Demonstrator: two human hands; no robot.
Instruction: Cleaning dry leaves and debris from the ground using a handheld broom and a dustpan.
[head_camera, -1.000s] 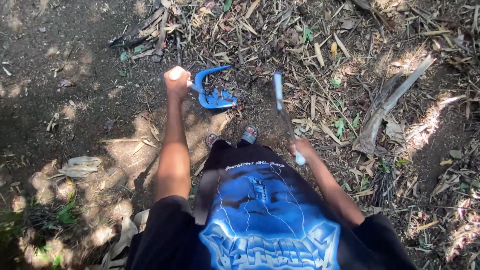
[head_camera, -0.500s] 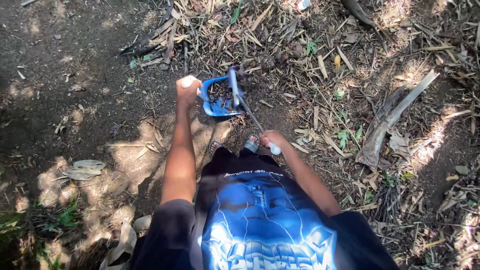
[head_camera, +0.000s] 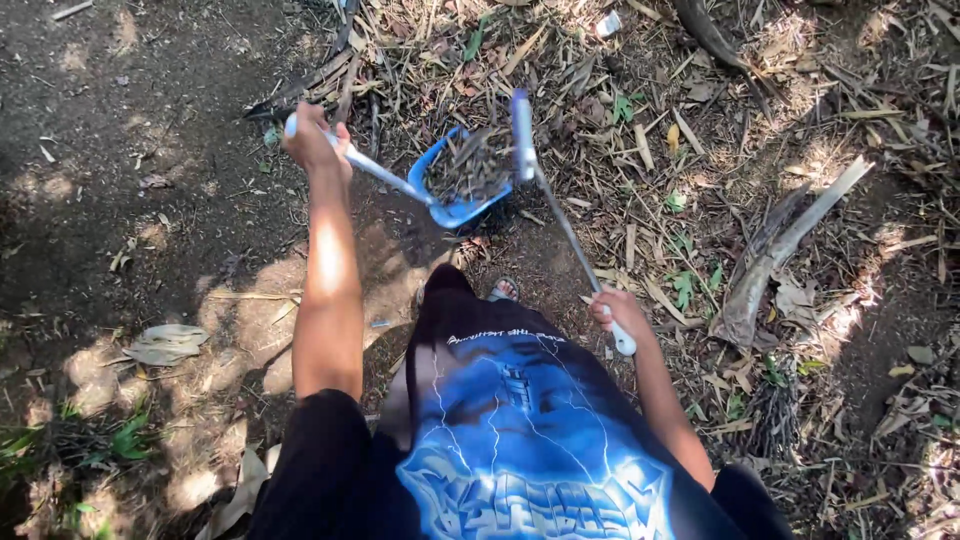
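Outdoors, one blue dustpan (head_camera: 462, 180), one broom (head_camera: 560, 215), two hands

Blue dustpan (head_camera: 455, 185), pale handle, filled with brown-grey dry leaves. Beside dustpan, brush (head_camera: 523, 135): blue-white head, dark thin shaft, white grip. Below dustpan, black T-shirt (head_camera: 520, 440) printed blue with white lightning streaks. Left of dustpan, dark grey-brown soil (head_camera: 150, 150), sun-dappled tan patches. Right of dustpan, straw-coloured leaf litter (head_camera: 760, 150), scattered green sprigs.

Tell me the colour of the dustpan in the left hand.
Blue, with a pale handle; the dustpan, full of dry leaves, shows in the head view.
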